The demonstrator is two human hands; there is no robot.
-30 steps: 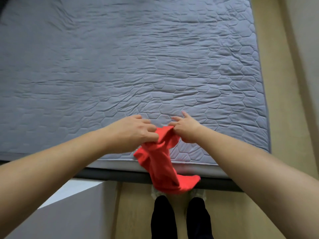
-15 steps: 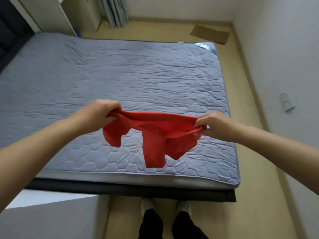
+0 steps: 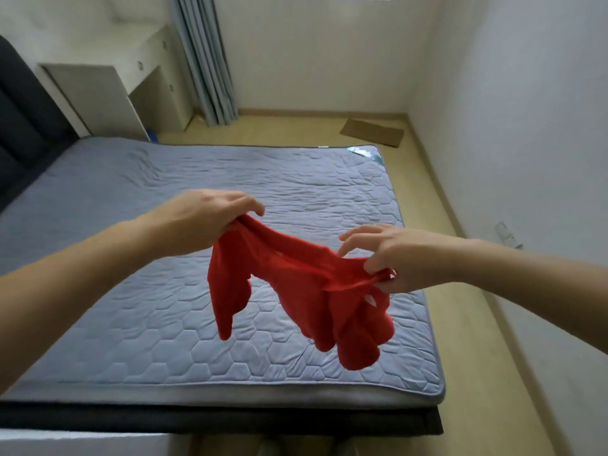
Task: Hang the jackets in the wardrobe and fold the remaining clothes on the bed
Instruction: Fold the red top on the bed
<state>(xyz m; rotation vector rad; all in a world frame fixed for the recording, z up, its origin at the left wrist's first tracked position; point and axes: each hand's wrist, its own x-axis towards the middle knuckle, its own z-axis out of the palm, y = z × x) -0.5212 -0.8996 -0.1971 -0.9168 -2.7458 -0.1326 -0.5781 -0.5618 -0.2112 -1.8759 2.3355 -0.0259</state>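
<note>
One red top (image 3: 296, 284), gripped by left hand (image 3: 204, 215) and right hand (image 3: 394, 255), now hangs spread over the bed (image 3: 164, 340) for folding.

Red garment (image 3: 296, 284) now higher over the bed (image 3: 131, 340), slacker between left hand (image 3: 204, 218) and right hand (image 3: 394, 255), right fingers (image 3: 362, 232) newly splayed.

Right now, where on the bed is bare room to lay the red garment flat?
All the visible grey quilted mattress is bare: the wide part beside the dark headboard, and the near strip under the red garment. Only the air is crowded, where left hand and right hand hold it.
</note>
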